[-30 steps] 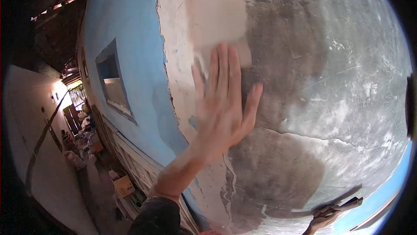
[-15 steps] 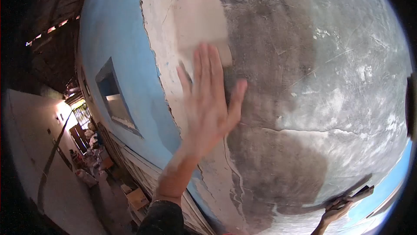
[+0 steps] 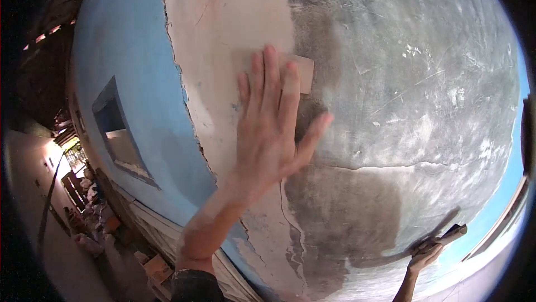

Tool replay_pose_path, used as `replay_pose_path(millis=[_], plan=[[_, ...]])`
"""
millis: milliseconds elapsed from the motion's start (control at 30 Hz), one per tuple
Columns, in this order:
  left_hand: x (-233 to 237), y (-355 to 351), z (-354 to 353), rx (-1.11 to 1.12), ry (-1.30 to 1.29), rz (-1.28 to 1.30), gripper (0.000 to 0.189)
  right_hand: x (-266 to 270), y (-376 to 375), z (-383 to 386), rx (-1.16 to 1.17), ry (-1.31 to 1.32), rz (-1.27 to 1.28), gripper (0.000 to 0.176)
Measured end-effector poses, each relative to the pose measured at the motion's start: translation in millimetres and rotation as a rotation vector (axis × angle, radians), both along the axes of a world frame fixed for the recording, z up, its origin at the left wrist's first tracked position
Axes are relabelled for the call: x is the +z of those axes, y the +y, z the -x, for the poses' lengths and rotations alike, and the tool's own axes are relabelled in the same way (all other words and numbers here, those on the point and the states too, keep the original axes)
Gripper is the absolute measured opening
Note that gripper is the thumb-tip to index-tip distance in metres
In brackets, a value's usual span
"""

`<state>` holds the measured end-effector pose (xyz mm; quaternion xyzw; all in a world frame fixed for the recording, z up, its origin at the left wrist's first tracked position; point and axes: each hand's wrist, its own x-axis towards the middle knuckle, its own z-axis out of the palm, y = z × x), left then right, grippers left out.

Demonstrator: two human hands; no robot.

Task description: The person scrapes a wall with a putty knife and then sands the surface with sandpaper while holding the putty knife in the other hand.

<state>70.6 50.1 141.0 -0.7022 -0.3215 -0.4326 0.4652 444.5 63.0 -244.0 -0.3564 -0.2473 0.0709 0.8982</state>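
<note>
Head view: right of the left grip (image 3: 265,134), a broad scuffed grey plaster wall (image 3: 379,78); left of it, a jagged-edged sky-blue paint coat (image 3: 128,39), liable to flake if rubbed. Just below right, a thin crack (image 3: 357,168), apt to snag any edge dragged across. Left grip splayed flat over a pale tan rectangular piece (image 3: 305,74), mostly hidden; could slip free, for want of a pinch. Farther below right, right grip (image 3: 427,257) wrapped around a narrow dark tool (image 3: 453,234); could gouge plaster if tilted.
</note>
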Motion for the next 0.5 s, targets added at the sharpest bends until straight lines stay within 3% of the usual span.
replay_pose_path(millis=[67, 133, 200, 233, 400, 433, 500], plan=[[21, 9, -1, -0.052, -0.023, -0.070, 0.054, 3, -4, 3, 0.024, -0.114, -0.001, 0.035], [34, 17, -4, -0.093, -0.061, -0.143, 0.040, 1, -2, 2, -0.014, -0.058, 0.030, 0.034], [32, 22, 0, -0.145, -0.036, -0.178, 0.034, 28, -23, 14, 0.105, -0.046, 0.167, 0.034], [32, 23, 4, -0.168, -0.018, -0.201, 0.032, 25, -19, 12, 0.048, -0.077, 0.129, 0.036], [42, 7, 32, -0.341, 0.105, -0.100, 0.051, 67, -31, 44, 0.071, -0.190, 0.071, 0.037], [44, 3, 38, -0.398, 0.105, -0.051, 0.055, 68, -30, 47, 0.089, -0.110, 0.088, 0.036], [42, 2, 50, -0.343, 0.049, -0.044, 0.063, 75, -31, 59, 0.125, -0.143, 0.086, 0.035]])
